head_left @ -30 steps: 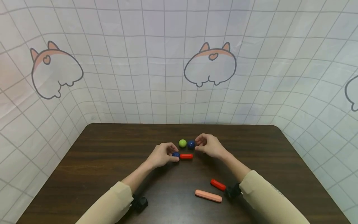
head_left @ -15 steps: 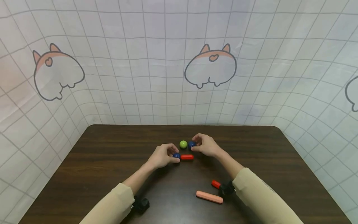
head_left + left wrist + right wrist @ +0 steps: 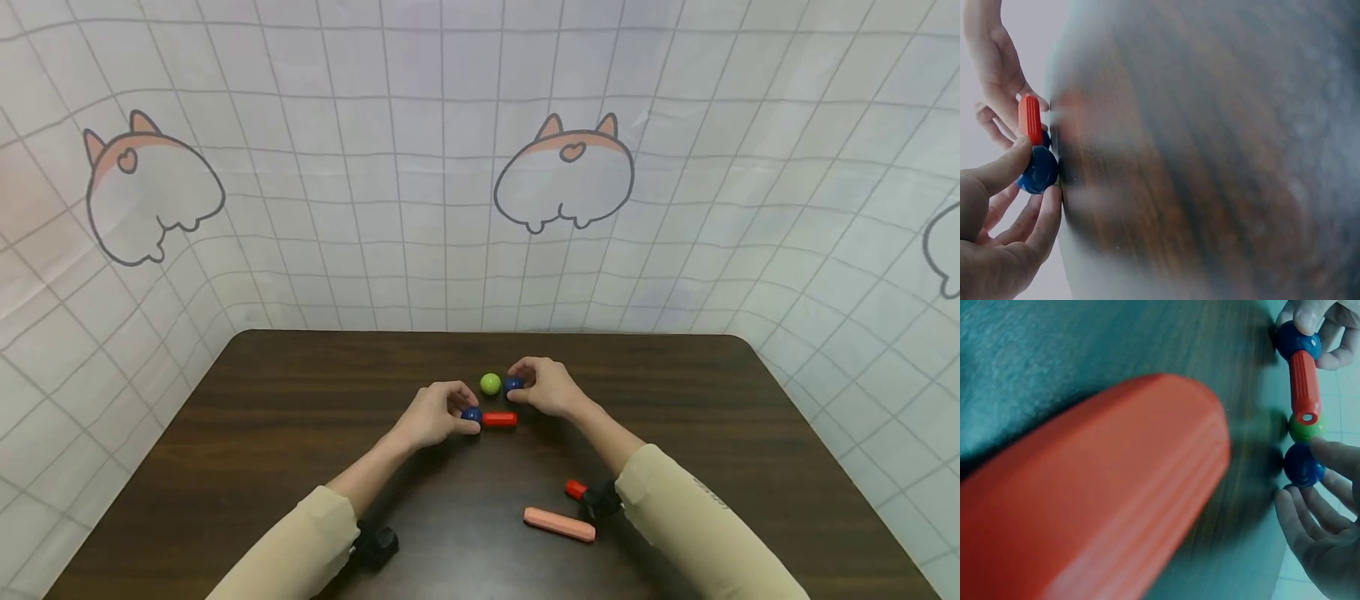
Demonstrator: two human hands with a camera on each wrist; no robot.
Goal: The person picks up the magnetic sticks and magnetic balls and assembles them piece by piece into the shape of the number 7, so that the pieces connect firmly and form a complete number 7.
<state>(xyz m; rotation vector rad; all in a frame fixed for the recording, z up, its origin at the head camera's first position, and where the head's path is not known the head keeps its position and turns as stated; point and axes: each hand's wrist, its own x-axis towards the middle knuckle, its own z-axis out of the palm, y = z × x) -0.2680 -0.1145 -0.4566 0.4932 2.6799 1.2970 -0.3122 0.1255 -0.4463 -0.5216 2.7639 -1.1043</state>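
My left hand (image 3: 437, 415) pinches a dark blue ball (image 3: 1040, 170) between thumb and fingers. A short ribbed red rod (image 3: 499, 419) sticks out from that ball to the right; its free end bears a small shiny disc. Behind the rod, a second blue ball (image 3: 1302, 465) is held by my right hand (image 3: 549, 387), the thumb on one side and fingertips at the other. A lime green ball (image 3: 491, 384) sits just left of the second blue ball, partly hidden behind the rod in the right wrist view.
Nearer me on the dark wooden table (image 3: 262, 433) lies a longer salmon-coloured rod (image 3: 558, 525). Another red rod (image 3: 575, 489) is partly covered by the black wrist camera (image 3: 602, 501) on my right arm. A white grid-patterned cloth (image 3: 375, 208) rises behind the table.
My right hand has shifted left, from beside the second blue ball to around it. Its wrist camera now covers more of the near red rod. The left hand stays in place.
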